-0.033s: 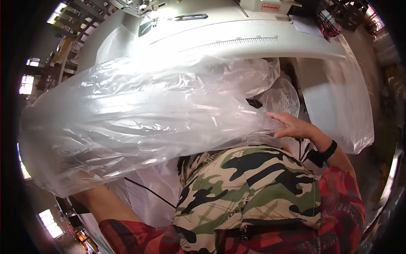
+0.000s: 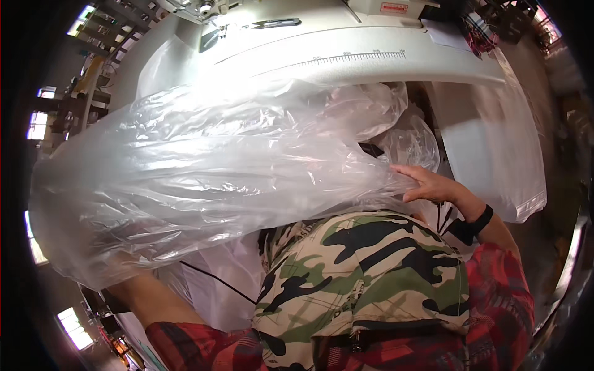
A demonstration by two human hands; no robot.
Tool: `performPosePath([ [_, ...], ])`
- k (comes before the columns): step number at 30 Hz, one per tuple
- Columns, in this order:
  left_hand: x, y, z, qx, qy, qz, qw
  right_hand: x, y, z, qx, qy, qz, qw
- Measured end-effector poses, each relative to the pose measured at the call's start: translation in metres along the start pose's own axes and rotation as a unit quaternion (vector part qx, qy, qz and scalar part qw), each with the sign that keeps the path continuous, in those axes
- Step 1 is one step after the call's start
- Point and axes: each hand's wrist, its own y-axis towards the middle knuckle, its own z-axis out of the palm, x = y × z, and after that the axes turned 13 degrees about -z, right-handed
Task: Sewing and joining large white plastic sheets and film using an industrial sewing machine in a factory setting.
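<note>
A large piece of clear plastic film [image 2: 204, 167], wrinkled and shiny, stretches across in front of me from the far left to the middle right. Its folds draw together toward my right hand [image 2: 430, 187], which grips the bunched end between thumb and fingers. At the lower left, my left forearm runs in under the film. My left hand [image 2: 120, 267] shows only as a blur through the plastic, so its fingers cannot be made out. Above the film lies a pale sewing machine table [image 2: 346, 62] with a printed ruler scale, and the film's upper edge rests against it.
Part of a sewing machine [image 2: 207, 9] stands at the top, with thread snips [image 2: 276, 23] lying beside it. More clear plastic [image 2: 495, 154] hangs off the table's right end. A camouflage apron [image 2: 365, 266] covers my lap, and a thin black cord [image 2: 216, 279] runs below the film.
</note>
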Motion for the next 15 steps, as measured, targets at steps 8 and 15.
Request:
performPosePath([
  [8, 0.166, 0.233, -0.134, -0.004, 0.166, -0.112, 0.98, -0.033, -0.019, -0.005, 0.063, -0.288, -0.072, 0.953],
  [15, 0.002, 0.109, -0.066, 0.013, 0.096, 0.288, 0.953, 0.112, 0.018, -0.052, -0.204, 0.06, -0.13, 0.968],
])
